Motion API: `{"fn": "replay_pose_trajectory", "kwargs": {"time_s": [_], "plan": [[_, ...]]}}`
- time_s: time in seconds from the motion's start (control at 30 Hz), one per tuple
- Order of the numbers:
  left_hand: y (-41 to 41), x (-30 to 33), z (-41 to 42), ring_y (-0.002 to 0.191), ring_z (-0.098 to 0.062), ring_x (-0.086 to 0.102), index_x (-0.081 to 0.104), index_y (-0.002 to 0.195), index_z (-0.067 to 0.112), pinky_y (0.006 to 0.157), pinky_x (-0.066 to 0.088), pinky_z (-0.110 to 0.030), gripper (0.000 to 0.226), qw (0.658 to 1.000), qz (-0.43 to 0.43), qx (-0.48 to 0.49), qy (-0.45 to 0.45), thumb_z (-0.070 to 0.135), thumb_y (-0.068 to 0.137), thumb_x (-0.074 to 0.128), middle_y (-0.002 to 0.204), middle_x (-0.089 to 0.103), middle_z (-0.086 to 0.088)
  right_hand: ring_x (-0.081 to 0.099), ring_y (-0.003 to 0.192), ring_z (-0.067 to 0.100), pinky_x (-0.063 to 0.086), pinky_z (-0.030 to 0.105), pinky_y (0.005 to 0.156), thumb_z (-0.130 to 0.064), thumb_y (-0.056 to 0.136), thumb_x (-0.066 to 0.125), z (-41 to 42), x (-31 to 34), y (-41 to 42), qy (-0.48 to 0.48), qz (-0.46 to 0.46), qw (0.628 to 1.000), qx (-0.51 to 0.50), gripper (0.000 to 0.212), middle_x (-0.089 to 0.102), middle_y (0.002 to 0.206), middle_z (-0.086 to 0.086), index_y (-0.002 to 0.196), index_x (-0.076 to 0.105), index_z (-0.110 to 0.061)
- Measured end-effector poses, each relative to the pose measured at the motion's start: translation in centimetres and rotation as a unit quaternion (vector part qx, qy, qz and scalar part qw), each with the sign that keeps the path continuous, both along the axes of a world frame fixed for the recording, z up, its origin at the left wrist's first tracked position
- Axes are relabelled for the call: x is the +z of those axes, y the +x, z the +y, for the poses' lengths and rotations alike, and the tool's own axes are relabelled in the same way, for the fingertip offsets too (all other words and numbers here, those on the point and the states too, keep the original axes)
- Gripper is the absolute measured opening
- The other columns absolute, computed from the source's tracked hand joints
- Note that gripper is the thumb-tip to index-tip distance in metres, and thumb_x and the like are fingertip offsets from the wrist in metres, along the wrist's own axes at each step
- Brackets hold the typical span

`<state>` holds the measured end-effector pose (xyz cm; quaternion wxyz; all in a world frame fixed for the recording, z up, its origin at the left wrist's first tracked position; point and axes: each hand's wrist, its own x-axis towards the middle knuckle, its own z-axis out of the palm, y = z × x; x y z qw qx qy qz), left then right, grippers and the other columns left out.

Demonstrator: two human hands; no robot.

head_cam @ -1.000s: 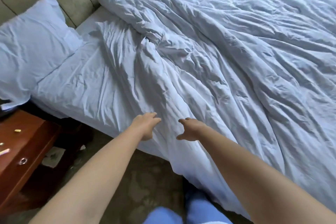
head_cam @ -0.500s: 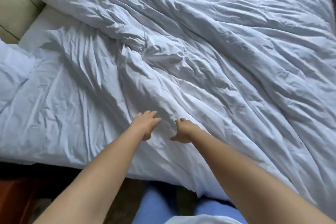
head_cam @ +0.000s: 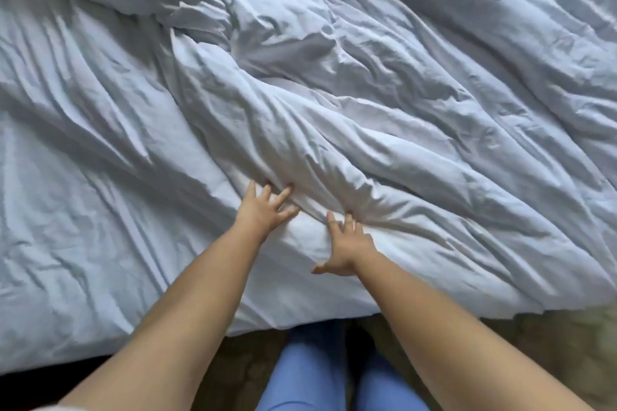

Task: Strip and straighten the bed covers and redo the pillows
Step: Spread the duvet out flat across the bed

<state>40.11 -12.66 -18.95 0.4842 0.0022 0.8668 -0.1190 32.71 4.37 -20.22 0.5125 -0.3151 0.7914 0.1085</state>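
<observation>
Your left hand (head_cam: 262, 210) lies on the duvet (head_cam: 384, 117) with its fingers spread and fairly straight, the tips pushed into a raised fold just ahead of it; it is pressing, not gripping. Your right hand (head_cam: 345, 248) sits just beside it, nearer you, fingers also extended and fanned, thumb stuck out toward your body, the fingertips nosing under the same ridge of cloth. Neither hand has closed on any fabric yet.

Judging from that, you are at the very start: you look about to take hold of the cover's near edge, and nothing is stripped or straightened. No pillows show in this view, so their state cannot be told.

Outward from your hands, the duvet is pale blue-white, puffy and heavily crumpled, bunched into long diagonal ridges that run away from your fingers and to their right, covering most of the bed. Its near edge hangs over the side of the mattress below your right forearm. To the left of your left hand lies the thinner sheet (head_cam: 83, 210), flatter but finely creased. Below your arms you can see your blue trouser legs (head_cam: 310, 374) and the floor (head_cam: 551, 340).
</observation>
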Motion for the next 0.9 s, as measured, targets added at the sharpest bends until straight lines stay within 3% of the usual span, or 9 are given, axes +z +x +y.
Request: {"fn": "replay_pose_trajectory", "kwargs": {"time_s": [0.13, 0.23, 0.33, 0.43, 0.53, 0.63, 0.73, 0.9], "plan": [[0.6, -2.4, -1.5, 0.139, -0.043, 0.017, 0.000, 0.150, 0.041, 0.112, 0.016, -0.060, 0.064, 0.996, 0.078, -0.045, 0.027, 0.023, 0.101, 0.037, 0.159, -0.018, -0.007, 0.000, 0.145, 0.042, 0.013, 0.049, 0.116, -0.067, 0.073, 0.065, -0.9, -1.2, 0.9, 0.017, 0.030, 0.999, 0.023, 0.124, -0.016, 0.156, 0.024, 0.150, -0.022, -0.021], [0.4, -3.2, -2.2, 0.124, -0.040, 0.041, 0.012, 0.151, 0.035, 0.103, 0.033, -0.050, 0.056, 0.990, 0.116, -0.046, 0.061, 0.017, 0.101, 0.030, 0.160, -0.007, -0.011, 0.003, 0.144, 0.043, 0.012, 0.048, 0.116, -0.071, 0.072, 0.062, -1.5, -1.9, 1.4, 0.015, 0.063, 0.997, 0.037, 0.125, -0.012, 0.154, 0.029, 0.150, -0.022, -0.019], [0.6, -2.6, -2.4, 0.104, -0.034, 0.059, 0.041, 0.136, 0.020, 0.083, 0.046, -0.039, 0.040, 0.982, 0.161, 0.050, 0.084, 0.014, 0.098, 0.037, 0.144, 0.035, -0.014, 0.002, 0.144, 0.044, 0.010, 0.049, 0.116, -0.070, 0.074, 0.061, -1.1, -2.3, 2.2, 0.006, 0.092, 0.995, 0.045, 0.123, -0.012, 0.154, 0.031, 0.150, -0.021, -0.018], [0.8, -0.6, -2.1, 0.112, -0.033, 0.057, 0.057, 0.120, 0.015, 0.085, 0.045, -0.035, 0.031, 0.978, 0.173, 0.099, 0.063, 0.013, 0.092, 0.044, 0.124, 0.057, -0.010, 0.003, 0.144, 0.043, 0.009, 0.048, 0.116, -0.056, 0.081, 0.063, -0.6, -2.1, 3.2, -0.017, 0.120, 0.992, 0.033, 0.110, -0.009, 0.155, 0.029, 0.151, -0.015, -0.022], [1.3, 1.8, -1.5, 0.111, -0.032, 0.058, 0.061, 0.115, 0.013, 0.085, 0.045, -0.033, 0.031, 0.980, 0.177, 0.088, 0.021, 0.014, 0.090, 0.044, 0.121, 0.062, -0.011, 0.015, 0.142, 0.040, 0.018, 0.045, 0.115, -0.025, 0.090, 0.056, -0.2, -0.5, 4.3, -0.057, 0.140, 0.988, 0.023, 0.084, 0.004, 0.156, 0.025, 0.152, -0.001, -0.021], [2.8, 4.3, -0.9, 0.111, -0.030, 0.059, 0.063, 0.113, 0.014, 0.086, 0.045, -0.033, 0.031, 0.978, 0.180, 0.108, -0.011, 0.019, 0.088, 0.045, 0.122, 0.062, -0.010, 0.046, 0.122, 0.036, 0.039, 0.037, 0.093, -0.006, 0.089, 0.051, 0.2, 2.3, 5.7, -0.116, 0.156, 0.980, 0.032, 0.066, 0.038, 0.139, 0.020, 0.146, 0.020, -0.012], [4.5, 7.0, -0.3, 0.111, -0.029, 0.059, 0.063, 0.114, 0.014, 0.086, 0.046, -0.032, 0.033, 0.973, 0.196, 0.121, -0.035, 0.024, 0.087, 0.046, 0.122, 0.062, -0.010, 0.058, 0.104, 0.034, 0.036, 0.034, 0.071, 0.003, 0.087, 0.045, 0.8, 5.2, 7.0, -0.168, 0.182, 0.968, 0.050, 0.044, 0.055, 0.118, 0.015, 0.129, 0.037, -0.006], [9.7, 12.3, 3.0, 0.112, -0.028, 0.059, 0.062, 0.117, 0.013, 0.087, 0.047, -0.032, 0.037, 0.966, 0.218, 0.118, -0.068, 0.030, 0.091, 0.043, 0.125, 0.061, -0.009, 0.058, 0.106, 0.034, 0.037, 0.035, 0.072, 0.001, 0.089, 0.041, 3.8, 10.2, 11.6, -0.210, 0.207, 0.952, 0.076, 0.034, 0.059, 0.116, 0.014, 0.122, 0.043, -0.005]]}}
